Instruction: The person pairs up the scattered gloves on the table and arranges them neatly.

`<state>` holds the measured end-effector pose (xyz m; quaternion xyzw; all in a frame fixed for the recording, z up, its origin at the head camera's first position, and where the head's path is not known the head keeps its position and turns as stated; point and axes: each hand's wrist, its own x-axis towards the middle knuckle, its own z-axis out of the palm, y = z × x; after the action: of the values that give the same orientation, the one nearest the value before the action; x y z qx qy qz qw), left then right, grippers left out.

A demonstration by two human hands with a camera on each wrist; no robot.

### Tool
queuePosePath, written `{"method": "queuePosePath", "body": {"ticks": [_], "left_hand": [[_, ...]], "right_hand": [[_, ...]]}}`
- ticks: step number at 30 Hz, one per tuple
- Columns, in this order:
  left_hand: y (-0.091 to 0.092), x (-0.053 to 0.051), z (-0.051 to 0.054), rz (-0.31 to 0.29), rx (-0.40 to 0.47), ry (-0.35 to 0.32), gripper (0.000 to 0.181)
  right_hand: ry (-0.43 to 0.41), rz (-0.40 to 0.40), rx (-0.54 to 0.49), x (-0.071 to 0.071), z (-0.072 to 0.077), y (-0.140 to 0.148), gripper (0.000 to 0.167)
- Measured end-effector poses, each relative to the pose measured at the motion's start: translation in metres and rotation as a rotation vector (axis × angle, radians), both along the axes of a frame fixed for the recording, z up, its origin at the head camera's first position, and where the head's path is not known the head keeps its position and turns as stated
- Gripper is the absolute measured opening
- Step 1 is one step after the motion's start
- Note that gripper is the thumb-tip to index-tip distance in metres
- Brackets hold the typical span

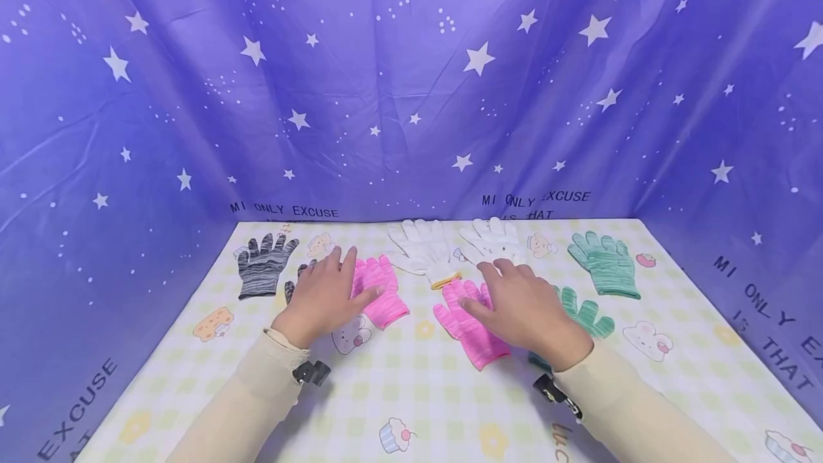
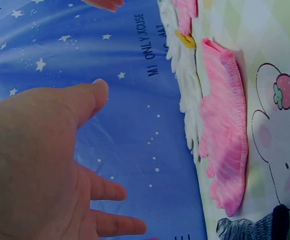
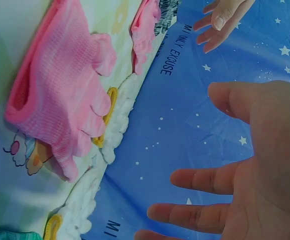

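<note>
My left hand point(image 1: 326, 296) hovers with spread fingers, in the head view, between a pink glove point(image 1: 383, 300) and a grey-black glove it partly covers. The left wrist view has the hand point(image 2: 50, 160) apart from the pink glove point(image 2: 227, 125) on the table. My right hand point(image 1: 524, 306), fingers apart, is above a second pink glove point(image 1: 479, 338) and a green glove point(image 1: 584, 314). In the right wrist view nothing touches the right hand point(image 3: 255, 165), and the pink glove point(image 3: 60, 85) lies flat with its cuff slightly gaping.
Two white gloves point(image 1: 421, 249) lie at the table's back edge, one with a yellow cuff showing. A grey-black glove point(image 1: 265, 269) is at the back left, a green glove point(image 1: 607, 266) at the back right. A purple star-patterned curtain point(image 1: 386, 77) surrounds the patterned table point(image 1: 360, 413).
</note>
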<state>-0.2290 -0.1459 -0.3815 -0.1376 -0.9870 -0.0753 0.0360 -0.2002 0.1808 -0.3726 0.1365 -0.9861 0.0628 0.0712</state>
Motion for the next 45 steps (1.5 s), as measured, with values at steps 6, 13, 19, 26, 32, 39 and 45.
{"method": "queuePosePath", "body": {"ticks": [6, 13, 19, 26, 32, 39, 45], "left_hand": [[-0.001, 0.001, -0.004, 0.012, -0.008, -0.032, 0.096], [0.002, -0.001, -0.01, 0.004, -0.011, -0.061, 0.096], [0.006, 0.0, -0.014, -0.016, -0.017, -0.045, 0.094], [0.008, 0.003, -0.013, -0.017, -0.009, -0.048, 0.091], [0.006, 0.002, -0.016, -0.024, -0.035, -0.036, 0.092], [0.004, 0.002, -0.018, -0.018, -0.014, -0.023, 0.091], [0.002, 0.002, -0.019, -0.009, -0.014, 0.008, 0.087]], "right_hand": [[0.01, 0.003, -0.005, 0.001, -0.003, 0.001, 0.076], [-0.006, 0.002, 0.003, 0.0, -0.009, 0.0, 0.071], [-0.015, 0.003, 0.025, -0.002, -0.016, 0.0, 0.057], [0.014, 0.035, 0.038, -0.003, -0.025, 0.0, 0.032], [-0.009, 0.047, 0.029, -0.002, -0.028, -0.003, 0.022], [-0.034, 0.054, 0.033, -0.001, -0.03, -0.005, 0.029], [-0.056, 0.06, 0.029, 0.001, -0.034, -0.008, 0.031]]}}
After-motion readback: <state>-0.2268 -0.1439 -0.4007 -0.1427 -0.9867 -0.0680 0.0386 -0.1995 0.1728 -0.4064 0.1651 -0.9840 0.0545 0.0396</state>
